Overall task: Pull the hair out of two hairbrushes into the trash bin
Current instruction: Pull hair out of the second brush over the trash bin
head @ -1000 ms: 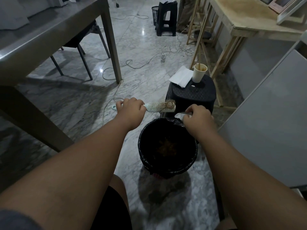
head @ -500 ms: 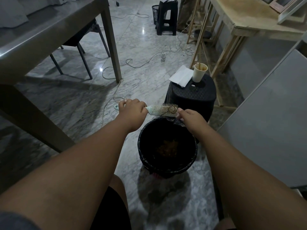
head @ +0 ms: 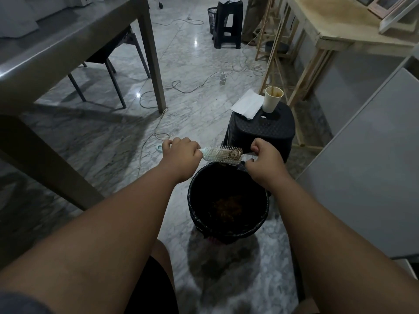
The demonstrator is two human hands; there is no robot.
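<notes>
White hairbrush (head: 216, 154), brown hair (head: 233, 154), black bin (head: 195, 214).

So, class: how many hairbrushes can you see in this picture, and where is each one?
1. The white hairbrush is held by its handle in the left hand, above the far rim of the black trash bin. A second may be out of view.

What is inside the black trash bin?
A clump of brownish hair lies at the bottom of the trash bin, which has a black bag lining it. Anything under the hair is hidden, and the inside is too dark to show more.
</notes>
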